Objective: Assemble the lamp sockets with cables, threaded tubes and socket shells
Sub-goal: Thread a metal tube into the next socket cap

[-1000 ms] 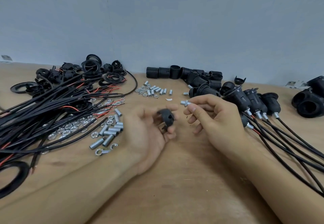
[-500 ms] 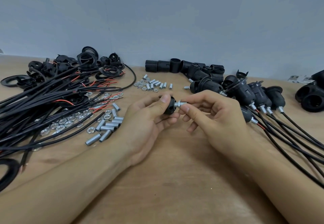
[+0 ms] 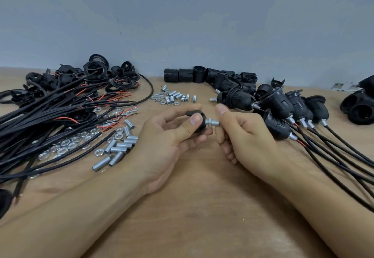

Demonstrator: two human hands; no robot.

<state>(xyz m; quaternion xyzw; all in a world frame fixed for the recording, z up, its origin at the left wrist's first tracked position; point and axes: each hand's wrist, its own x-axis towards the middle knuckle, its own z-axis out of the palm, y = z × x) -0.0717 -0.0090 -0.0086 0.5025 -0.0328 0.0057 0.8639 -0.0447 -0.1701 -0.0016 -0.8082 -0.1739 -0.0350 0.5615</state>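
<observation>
**Between both hands, tube seated in socket cap**

Above the wooden table (image 3: 202, 207), the left hand (image 3: 170, 136) grips a black socket cap (image 3: 199, 121), thumb pressed on it. A threaded tube (image 3: 212, 123) sticks out rightward from the cap, its free end pinched by the right hand (image 3: 242, 132). Finished sockets (image 3: 283, 108) lie just right of that hand.

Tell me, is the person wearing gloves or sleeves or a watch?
No. The left hand and right hand are bare, with no gloves, rings or watch showing. Both forearms are bare too, with no sleeves in view. The fingernails look short and unpainted.
</observation>
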